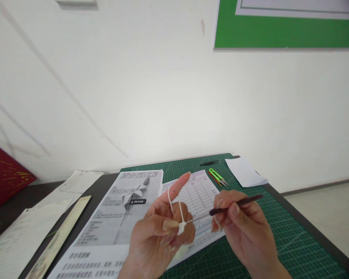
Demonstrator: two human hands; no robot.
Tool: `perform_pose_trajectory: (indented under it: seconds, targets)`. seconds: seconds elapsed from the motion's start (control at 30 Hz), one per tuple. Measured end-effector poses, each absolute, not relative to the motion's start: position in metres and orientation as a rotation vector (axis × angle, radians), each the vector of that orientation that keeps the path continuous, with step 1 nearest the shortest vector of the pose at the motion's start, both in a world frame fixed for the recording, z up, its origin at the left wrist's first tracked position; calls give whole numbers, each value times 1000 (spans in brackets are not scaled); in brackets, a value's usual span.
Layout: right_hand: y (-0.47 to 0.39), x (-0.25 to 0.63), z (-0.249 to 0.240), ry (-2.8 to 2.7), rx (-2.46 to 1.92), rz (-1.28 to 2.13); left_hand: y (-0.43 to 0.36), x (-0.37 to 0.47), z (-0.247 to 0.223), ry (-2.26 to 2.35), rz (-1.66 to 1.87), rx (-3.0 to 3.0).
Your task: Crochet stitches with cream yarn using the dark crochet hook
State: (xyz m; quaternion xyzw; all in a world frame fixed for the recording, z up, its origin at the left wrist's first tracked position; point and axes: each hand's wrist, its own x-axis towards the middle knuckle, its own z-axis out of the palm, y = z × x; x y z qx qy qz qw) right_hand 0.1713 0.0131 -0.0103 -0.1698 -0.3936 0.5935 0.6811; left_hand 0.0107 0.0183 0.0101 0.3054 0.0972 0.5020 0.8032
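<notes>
Between thumb and fingers, my left hand (pixel 163 232) pinches a small white crocheted piece (pixel 181 228). White yarn (pixel 170 200) loops from it over my raised left index finger. My right hand (pixel 244 228) grips the dark handle of a crochet hook (pixel 235 204). The hook's thin metal shaft points left, and its tip meets the white piece. Both hands are above the printed sheets, with my right hand partly over the green cutting mat.
Behind the hands lie green thread snips (pixel 216 176), black tweezers (pixel 209 162) and a white paper (pixel 246 172) on the cutting mat (pixel 293 232). A printed flower sheet (pixel 104 217), handwritten pages (pixel 31 228) and a red object (pixel 6 176) are at left. A wall stands behind.
</notes>
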Motion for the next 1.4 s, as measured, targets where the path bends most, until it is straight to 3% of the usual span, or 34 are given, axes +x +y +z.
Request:
perform_pose_trajectory:
  seconds: [0.27,0.77,1.4]
  targets:
    - [21,162,-15,-418,-407,1815,21,8,0,250,1160,928]
    - [17,154,-11,-525,-454,1604,19,15,5,501,1191,856]
    - [17,156,-12,-547,-366,1670,20,16,0,110,978,787]
